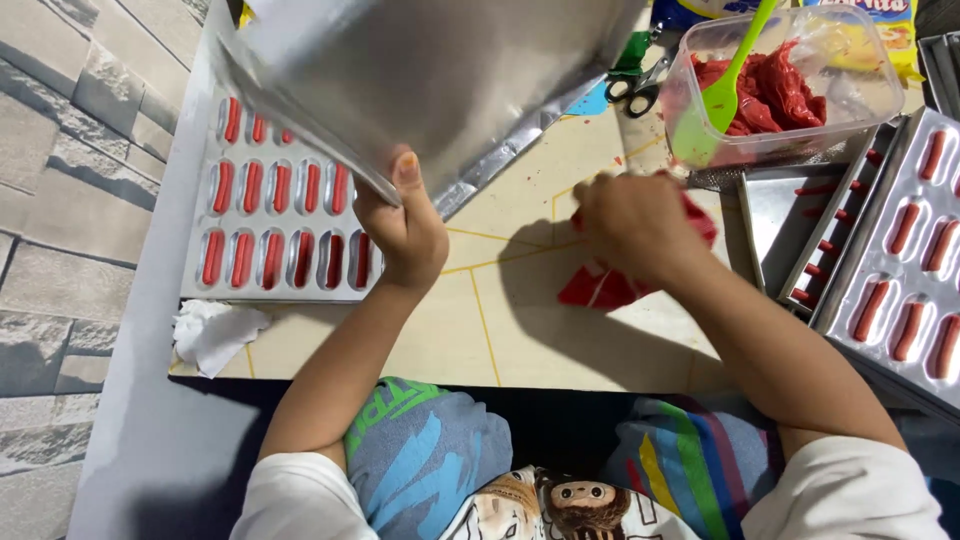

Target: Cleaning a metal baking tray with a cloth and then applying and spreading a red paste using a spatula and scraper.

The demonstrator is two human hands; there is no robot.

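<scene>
Left hand (405,230) at frame centre, fingers clamped on a large shiny silver foil pouch (430,80); right hand (635,225) presses red pieces (600,288) on the pale desk (500,330), finger state unclear.

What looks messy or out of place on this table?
Red smears dot the table near the tub, a crumpled tissue overhangs the near edge, and the left hand holds a tilted foil sheet.

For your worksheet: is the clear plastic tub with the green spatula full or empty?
Partly full: red paste fills the clear plastic tub about halfway around the green spatula.
</scene>
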